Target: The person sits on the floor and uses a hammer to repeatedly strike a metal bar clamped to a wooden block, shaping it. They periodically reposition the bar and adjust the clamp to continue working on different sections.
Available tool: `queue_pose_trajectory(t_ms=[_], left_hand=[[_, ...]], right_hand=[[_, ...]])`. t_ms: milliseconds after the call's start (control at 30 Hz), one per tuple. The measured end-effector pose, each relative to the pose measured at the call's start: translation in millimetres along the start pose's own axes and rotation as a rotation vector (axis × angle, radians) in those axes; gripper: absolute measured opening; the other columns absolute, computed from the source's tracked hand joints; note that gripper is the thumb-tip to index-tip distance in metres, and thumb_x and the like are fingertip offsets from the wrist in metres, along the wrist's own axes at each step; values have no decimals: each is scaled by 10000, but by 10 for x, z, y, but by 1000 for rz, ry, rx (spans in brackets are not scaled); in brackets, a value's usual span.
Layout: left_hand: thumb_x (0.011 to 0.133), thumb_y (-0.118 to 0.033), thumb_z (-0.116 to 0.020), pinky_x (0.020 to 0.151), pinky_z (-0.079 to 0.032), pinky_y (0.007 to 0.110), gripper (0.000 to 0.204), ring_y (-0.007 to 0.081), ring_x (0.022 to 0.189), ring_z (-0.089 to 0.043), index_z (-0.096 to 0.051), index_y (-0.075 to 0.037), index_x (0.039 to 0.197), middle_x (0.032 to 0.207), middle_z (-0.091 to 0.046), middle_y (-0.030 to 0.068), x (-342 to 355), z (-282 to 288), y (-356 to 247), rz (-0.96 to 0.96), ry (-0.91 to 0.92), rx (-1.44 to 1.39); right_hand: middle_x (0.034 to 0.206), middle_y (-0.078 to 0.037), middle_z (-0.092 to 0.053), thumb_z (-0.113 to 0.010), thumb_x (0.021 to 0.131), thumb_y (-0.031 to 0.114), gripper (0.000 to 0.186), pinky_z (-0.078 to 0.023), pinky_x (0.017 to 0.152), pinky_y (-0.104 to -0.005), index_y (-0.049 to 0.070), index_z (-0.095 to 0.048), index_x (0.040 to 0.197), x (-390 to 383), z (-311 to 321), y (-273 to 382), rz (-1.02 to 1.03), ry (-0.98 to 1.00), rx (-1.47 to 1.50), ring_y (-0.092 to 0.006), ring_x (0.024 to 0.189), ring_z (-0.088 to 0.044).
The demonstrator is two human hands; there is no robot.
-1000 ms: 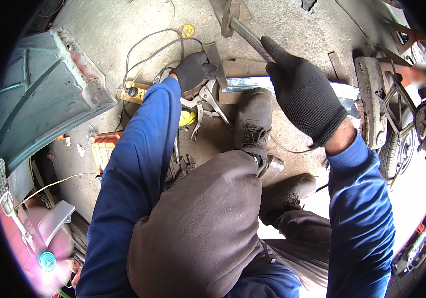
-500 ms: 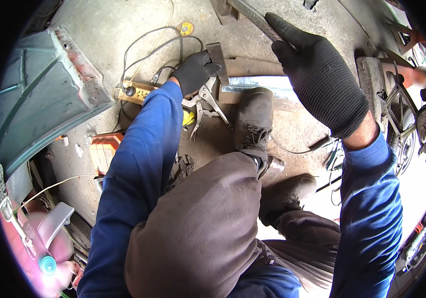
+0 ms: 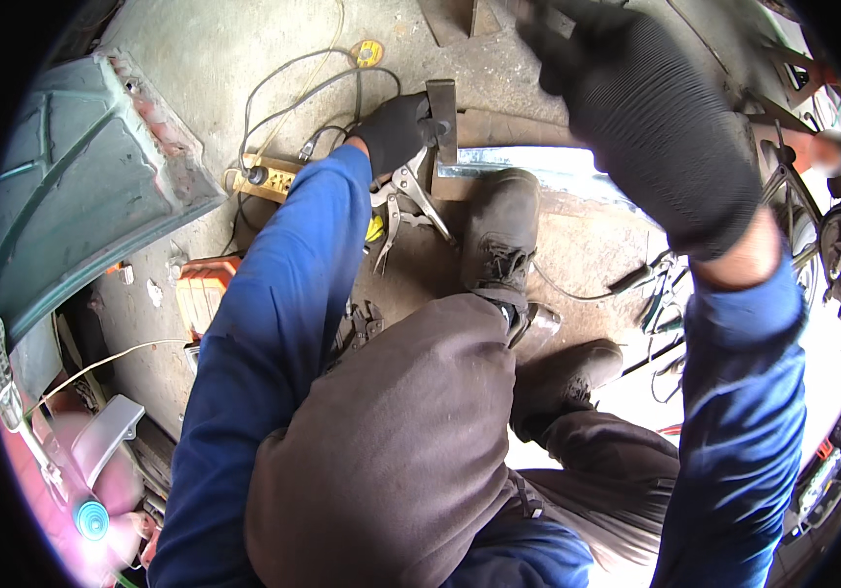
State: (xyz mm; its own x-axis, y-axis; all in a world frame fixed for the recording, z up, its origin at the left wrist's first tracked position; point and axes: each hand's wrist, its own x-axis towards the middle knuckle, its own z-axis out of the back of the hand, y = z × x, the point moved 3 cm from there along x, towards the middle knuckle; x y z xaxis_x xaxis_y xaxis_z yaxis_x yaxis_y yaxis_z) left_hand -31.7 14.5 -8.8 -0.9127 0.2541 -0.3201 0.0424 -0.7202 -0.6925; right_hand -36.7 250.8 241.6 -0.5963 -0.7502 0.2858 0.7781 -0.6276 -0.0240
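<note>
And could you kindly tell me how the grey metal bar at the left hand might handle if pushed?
The grey metal bar in the left hand is probably heavy for its size, since it looks like solid metal. It seems stiff, its edges showing no sag. Its flat face suggests sliding rather than rolling.

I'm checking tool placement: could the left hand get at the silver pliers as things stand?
Probably yes: the silver pliers lie by the left hand, largely uncovered. But it seems to hold a metal block, so it would likely have to let go first.
</note>
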Motion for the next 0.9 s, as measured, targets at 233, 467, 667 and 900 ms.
queue_pose_trajectory(t_ms=[233, 467, 667, 900], left_hand=[[1063, -289, -700, 1014, -532, 443, 374, 387, 1137, -712, -699, 6, 1293, 1238, -765, 223, -2, -17, -44, 17, 33, 41], [1054, -249, -693, 1021, -535, 434, 342, 355, 1139, -722, -698, -17, 1306, 1244, -772, 203, -48, -34, -53, 15, 14, -68], [1048, -276, -713, 1007, -539, 431, 351, 353, 1125, -729, -707, -33, 1302, 1225, -775, 210, -97, -58, -116, 90, -1, -12], [1055, -290, -706, 1000, -539, 423, 380, 340, 1115, -732, -695, 16, 1281, 1214, -777, 208, -118, -49, -58, 5, -37, -70]], right_hand=[[935, -277, -744, -589, 1071, 134, 398, -610, 768, -501, 60, -624, 1460, -286, -452, 222, -416, 169, 484, -451, 870, -754], [818, -231, -736, -604, 1080, 187, 265, -598, 700, -454, -11, -713, 1219, -233, -40, -66, -231, -31, 398, -361, 728, -707], [883, -287, -734, -583, 1084, 190, 268, -602, 745, -525, 9, -719, 1227, -229, -229, 105, -437, -63, 550, -466, 793, -735], [1001, -254, -788, -615, 1133, 235, 434, -622, 828, -430, 99, -622, 1545, -355, -314, -7, -500, 175, 532, -345, 953, -809]])
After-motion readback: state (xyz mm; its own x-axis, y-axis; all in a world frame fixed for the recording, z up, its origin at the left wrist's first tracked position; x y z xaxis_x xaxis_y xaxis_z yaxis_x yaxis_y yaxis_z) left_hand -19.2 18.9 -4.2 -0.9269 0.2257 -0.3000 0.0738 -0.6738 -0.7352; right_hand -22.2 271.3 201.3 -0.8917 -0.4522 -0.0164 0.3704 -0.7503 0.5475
